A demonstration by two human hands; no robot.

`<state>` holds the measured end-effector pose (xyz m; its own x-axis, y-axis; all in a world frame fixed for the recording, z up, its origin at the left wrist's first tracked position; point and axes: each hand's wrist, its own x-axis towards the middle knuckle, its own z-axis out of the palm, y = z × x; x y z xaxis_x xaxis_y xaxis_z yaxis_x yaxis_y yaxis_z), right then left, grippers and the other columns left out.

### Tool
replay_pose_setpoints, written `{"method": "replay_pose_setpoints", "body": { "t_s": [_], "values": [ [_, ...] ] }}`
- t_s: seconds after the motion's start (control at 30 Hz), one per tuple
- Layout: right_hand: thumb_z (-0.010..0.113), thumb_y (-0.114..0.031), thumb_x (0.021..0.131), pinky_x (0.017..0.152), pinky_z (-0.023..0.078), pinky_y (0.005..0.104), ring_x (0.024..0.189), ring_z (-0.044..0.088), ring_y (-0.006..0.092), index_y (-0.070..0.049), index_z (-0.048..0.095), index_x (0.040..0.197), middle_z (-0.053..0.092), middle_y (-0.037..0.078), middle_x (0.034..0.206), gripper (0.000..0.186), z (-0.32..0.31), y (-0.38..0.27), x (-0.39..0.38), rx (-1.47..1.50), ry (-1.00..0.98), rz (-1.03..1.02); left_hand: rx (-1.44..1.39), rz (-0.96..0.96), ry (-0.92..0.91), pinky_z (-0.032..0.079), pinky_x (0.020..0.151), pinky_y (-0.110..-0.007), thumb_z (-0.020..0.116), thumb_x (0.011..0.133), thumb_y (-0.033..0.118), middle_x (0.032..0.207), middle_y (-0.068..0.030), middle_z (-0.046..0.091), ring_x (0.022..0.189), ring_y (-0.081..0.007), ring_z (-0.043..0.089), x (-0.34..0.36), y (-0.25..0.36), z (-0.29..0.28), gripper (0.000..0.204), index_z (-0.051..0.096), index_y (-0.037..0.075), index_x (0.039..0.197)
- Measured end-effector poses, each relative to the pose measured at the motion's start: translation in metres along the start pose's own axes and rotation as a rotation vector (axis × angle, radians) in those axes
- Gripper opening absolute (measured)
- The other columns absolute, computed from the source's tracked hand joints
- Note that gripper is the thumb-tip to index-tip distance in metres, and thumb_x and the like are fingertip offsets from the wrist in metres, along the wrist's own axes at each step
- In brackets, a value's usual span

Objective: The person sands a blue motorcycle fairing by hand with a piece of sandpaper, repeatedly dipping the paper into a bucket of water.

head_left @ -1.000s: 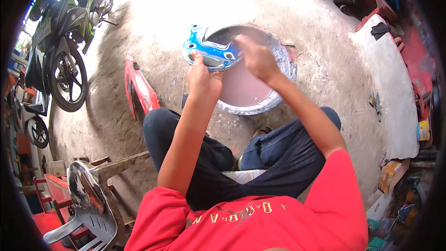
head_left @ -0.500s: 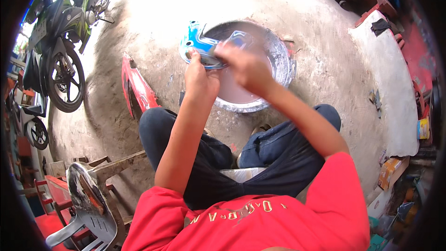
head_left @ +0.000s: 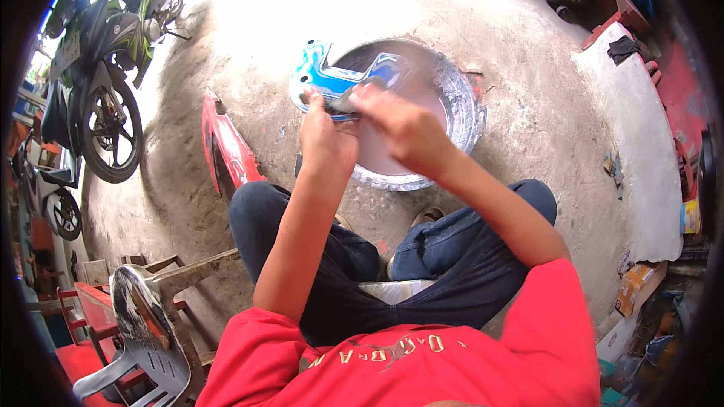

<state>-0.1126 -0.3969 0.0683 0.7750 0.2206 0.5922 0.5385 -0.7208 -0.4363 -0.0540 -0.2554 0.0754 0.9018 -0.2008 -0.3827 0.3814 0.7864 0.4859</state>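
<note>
A blue and white, U-shaped plastic motorcycle panel [head_left: 329, 83] is held over the near left part of a round basin [head_left: 471, 117]. My left hand [head_left: 329, 139] grips its lower edge, thumb on top. Against the panel's face, the fingers of my right hand [head_left: 403, 124] press a small grey sheet [head_left: 345, 102] that looks like sandpaper; motion blurs these fingers and mostly hides the sheet. Murky greyish-brown water [head_left: 385, 160] lies in the basin, whose rim is streaked white.
A red panel [head_left: 232, 143] lies on the concrete floor left of the basin. Motorcycles [head_left: 109, 117] stand at the far left. Near left are a worn grey plastic chair [head_left: 154, 347] and a wooden frame [head_left: 200, 271]. A white slab [head_left: 641, 158] and a cardboard box [head_left: 637, 286] line the right side.
My right hand has shifted slightly down along the panel, uncovering more of its right arm. My left hand keeps its grip. The whole view has shifted a little.
</note>
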Motion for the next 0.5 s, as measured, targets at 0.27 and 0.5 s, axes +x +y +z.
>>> {"method": "replay_pose_setpoints", "body": {
  "t_s": [0.27,0.5],
  "values": [
    [0.052,-0.002,0.092,0.102,0.051,0.0412,0.118,0.064,0.0340,-0.004,0.065,0.125,0.066,0.021,0.126,0.035,-0.005,0.019,0.009,-0.012,0.031,0.065,0.023,-0.001,0.006,0.049,0.105,-0.047,0.028,0.112,0.028,0.133,-0.0157,0.055,0.122,-0.0274,0.057,-0.007,-0.001,0.011,0.038,0.042,0.004,0.137],
    [0.057,0.003,0.088,0.106,0.049,0.0408,0.124,0.062,0.0296,-0.004,0.065,0.127,0.066,0.018,0.128,0.040,-0.024,0.038,0.017,-0.014,-0.108,0.467,0.003,0.007,-0.041,0.048,0.104,-0.047,0.026,0.112,0.029,0.131,-0.0151,0.057,0.121,-0.0265,0.058,-0.007,-0.006,0.009,0.037,0.043,0.006,0.136]
  ]
}}
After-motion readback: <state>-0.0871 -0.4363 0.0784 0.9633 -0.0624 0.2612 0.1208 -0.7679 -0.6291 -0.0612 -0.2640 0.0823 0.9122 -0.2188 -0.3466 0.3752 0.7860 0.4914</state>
